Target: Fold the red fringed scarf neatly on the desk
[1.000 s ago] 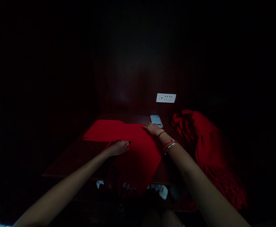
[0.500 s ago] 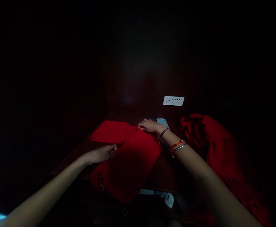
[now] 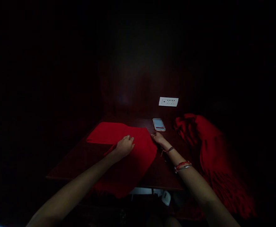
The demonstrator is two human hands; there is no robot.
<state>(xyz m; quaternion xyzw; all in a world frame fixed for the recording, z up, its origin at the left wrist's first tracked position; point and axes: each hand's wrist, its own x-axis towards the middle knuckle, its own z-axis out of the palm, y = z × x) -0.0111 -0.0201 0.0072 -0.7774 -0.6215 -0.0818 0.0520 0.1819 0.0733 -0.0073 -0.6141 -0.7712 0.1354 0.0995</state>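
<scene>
The red cloth [image 3: 141,146] lies on the dark counter [image 3: 74,164] in front of the person, spread in a bent, L-like layout. One section has its long axis running left to right along the far part of the counter, its squared end pointing left; the other runs from the far right corner toward the person, slanting a little left, and its fringed end points down over the front edge. The left hand [image 3: 125,146] rests on the cloth near the inside of the bend, fingers curled and close together; a narrow edge of cloth shows just beside it, but I cannot tell from here whether it is gripped. The right hand [image 3: 158,138] is at the cloth's right edge, near the far corner, fingers bent inward with little gap between them; whether they pinch the edge is unclear. A phone [image 3: 159,124] lies just beyond the right hand. A white socket plate [image 3: 168,101] is fixed to the wall behind. A second red cloth [image 3: 214,148], fringed, is heaped to the right, its fringe pointing toward the person.
</scene>
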